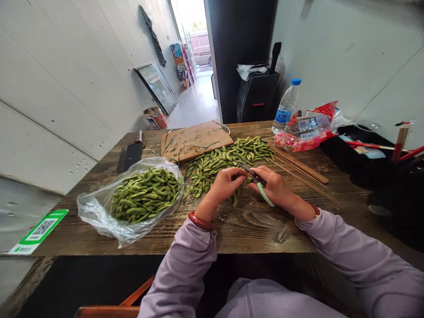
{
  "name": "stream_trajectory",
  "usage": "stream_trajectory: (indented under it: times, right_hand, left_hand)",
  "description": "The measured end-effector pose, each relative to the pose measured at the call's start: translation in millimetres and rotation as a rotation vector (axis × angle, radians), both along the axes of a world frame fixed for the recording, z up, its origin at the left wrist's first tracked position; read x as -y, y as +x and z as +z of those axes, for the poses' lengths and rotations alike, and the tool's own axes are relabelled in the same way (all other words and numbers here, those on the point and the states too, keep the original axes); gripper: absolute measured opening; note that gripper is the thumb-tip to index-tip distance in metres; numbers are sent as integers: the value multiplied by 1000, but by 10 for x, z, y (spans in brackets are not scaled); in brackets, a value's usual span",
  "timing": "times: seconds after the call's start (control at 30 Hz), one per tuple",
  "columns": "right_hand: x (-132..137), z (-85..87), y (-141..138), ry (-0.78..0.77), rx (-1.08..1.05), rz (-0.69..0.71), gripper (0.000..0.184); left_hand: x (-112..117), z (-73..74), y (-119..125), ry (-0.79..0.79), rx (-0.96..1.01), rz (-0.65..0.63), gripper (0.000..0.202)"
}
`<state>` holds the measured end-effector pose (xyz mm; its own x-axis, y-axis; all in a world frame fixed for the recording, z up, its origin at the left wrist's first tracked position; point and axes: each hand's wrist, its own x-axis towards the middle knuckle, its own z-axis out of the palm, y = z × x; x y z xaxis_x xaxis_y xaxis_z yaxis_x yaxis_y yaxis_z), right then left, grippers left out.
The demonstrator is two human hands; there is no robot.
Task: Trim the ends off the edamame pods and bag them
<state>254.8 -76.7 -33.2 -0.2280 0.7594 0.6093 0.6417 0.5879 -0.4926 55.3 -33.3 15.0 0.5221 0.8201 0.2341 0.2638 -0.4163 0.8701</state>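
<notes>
A loose heap of edamame pods lies on the wooden table in front of me. At the near edge of this heap my left hand is closed in a pinch on an edamame pod, mostly hidden by the fingers. My right hand grips a pair of scissors with pale green handles; the dark blades point up and left over the pods, close to my left fingertips. To the left sits a clear plastic bag, its mouth spread wide around many more pods.
Behind the heap lies a wooden cutting board with green scraps, beside a dark cleaver. Thin wooden skewers lie at right. A water bottle, red plastic packaging and a black bag stand farther right.
</notes>
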Motion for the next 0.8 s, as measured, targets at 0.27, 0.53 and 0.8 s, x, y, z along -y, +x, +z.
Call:
stream_trajectory:
  times: [0.27, 0.53, 0.8]
  right_hand:
    - [34, 26, -95, 50, -71, 1, 27]
    - [34, 108, -116, -81, -223, 7, 30]
    - [48, 180, -136, -317, -338, 50, 33]
  left_hand:
    - [58, 13, 35, -413, 236, -62, 29]
    - [90, 56, 51, -405, 266, -126, 26]
    - [100, 67, 39, -407, 293, -158, 24]
